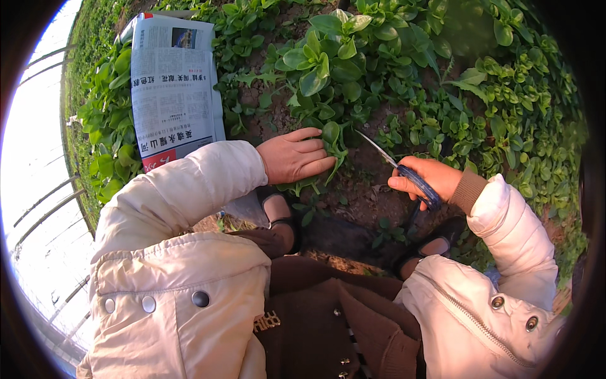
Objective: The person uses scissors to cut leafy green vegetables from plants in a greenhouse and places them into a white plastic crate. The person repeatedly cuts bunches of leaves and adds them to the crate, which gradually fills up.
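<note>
Green leafy stems (331, 137) are gathered under and beside my left hand (299, 156), whose fingers are curled round them near the middle of the view. My right hand (423, 180) grips a pair of scissors (411, 176) by dark blue handles, with the blades pointing up and left toward the leaves. The blade tip is a short way right of my left hand, over bare soil. Whether the blades are parted is hard to tell. A larger leafy plant (315, 59) stands just beyond my hands.
A folded newspaper (175, 90) lies on plants at the left. Low green plants (511, 128) cover the ground at the right, with brown soil (374, 194) between. My shoes (284, 222) are close below my hands. Bars and pale sheeting (42, 189) run along the far left.
</note>
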Demonstrator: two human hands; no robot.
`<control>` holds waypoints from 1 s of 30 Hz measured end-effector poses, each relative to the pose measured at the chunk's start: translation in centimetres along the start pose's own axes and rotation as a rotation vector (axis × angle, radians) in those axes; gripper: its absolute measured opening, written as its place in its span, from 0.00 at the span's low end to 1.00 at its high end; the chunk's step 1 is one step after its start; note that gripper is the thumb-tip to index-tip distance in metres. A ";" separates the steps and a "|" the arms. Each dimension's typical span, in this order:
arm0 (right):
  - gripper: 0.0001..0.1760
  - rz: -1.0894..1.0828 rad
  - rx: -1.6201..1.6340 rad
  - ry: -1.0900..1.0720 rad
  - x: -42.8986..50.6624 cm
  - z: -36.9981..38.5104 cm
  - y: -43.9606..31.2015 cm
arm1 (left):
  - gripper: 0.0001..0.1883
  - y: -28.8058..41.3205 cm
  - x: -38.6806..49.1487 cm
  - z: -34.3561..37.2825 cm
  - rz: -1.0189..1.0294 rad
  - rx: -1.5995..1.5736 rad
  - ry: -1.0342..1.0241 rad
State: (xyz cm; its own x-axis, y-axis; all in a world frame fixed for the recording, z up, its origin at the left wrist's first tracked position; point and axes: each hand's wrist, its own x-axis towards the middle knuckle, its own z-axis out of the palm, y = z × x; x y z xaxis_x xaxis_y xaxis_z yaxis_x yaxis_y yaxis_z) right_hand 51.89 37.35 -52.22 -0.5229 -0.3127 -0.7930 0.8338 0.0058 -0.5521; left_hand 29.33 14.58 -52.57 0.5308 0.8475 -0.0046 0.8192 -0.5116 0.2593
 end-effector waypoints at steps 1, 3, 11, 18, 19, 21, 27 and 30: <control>0.35 0.023 -0.010 0.031 0.2 0.2 0.0 | 0.25 0.4 0.7 0.3 -0.108 -0.006 -0.051; 0.35 0.060 -0.030 0.098 0.7 0.4 -0.4 | 0.30 0.8 2.1 0.7 -0.332 -0.013 -0.204; 0.36 -0.011 -0.007 0.089 0.6 -1.3 -1.8 | 0.45 1.3 4.7 1.2 -0.414 0.078 -0.284; 0.40 0.154 -0.046 0.074 0.8 -1.2 -1.0 | 0.43 0.6 5.4 2.6 -0.519 -0.023 -0.436; 0.40 0.133 -0.029 0.065 1.2 -1.2 -1.1 | 0.43 0.4 5.4 2.6 -0.516 -0.039 -0.437; 0.42 0.123 -0.013 0.060 2.2 -0.9 -1.3 | 0.43 0.2 5.2 2.6 -0.492 -0.071 -0.426; 0.28 0.028 -0.057 0.081 3.4 -0.6 -1.0 | 0.37 0.5 3.5 2.9 -0.370 -0.037 -0.220; 0.29 -0.026 -0.004 0.077 1.7 -1.0 -0.1 | 0.26 0.8 2.1 3.0 -0.185 0.047 -0.080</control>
State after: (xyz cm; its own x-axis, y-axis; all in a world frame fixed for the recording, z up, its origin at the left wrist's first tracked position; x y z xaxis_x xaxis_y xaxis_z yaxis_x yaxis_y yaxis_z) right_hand 50.76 37.74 -53.75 -0.5568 -0.2384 -0.7957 0.8190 0.0025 -0.5738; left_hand 31.71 15.50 -55.27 0.3847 0.9145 -0.1249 0.9124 -0.3564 0.2011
